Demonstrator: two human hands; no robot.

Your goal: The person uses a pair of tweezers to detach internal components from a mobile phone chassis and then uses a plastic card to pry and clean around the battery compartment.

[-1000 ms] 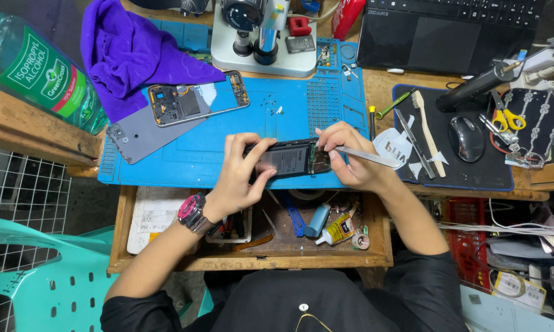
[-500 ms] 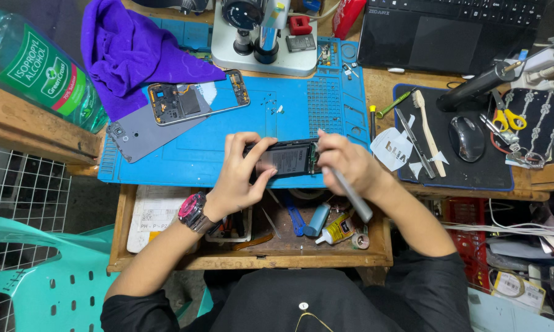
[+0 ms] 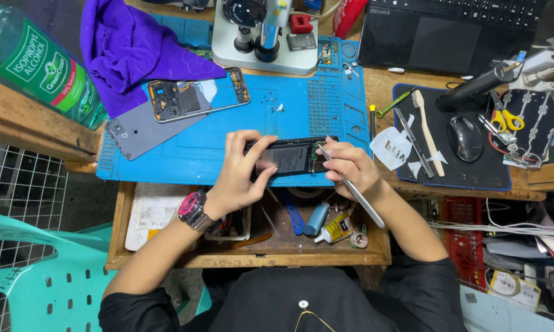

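Between both hands, the opened phone (image 3: 287,158) sits gripped by left hand (image 3: 243,175); right hand (image 3: 350,166) pinches tweezers (image 3: 353,189).

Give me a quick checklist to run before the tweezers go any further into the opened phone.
1. Opened phone steadied: ok, the left hand grips its left end over the blue mat.
2. Tweezers under control: ok, the right hand holds them with the tip at the phone's right end.
3. Tip on the intended part: cannot tell, the contact spot is too small to see.
4. Battery untouched by the tip: cannot tell.
5. Other parts out of the way: ok, the phone frame and grey back cover lie apart at the mat's upper left.
6. Open drawer below the mat's edge: ok.
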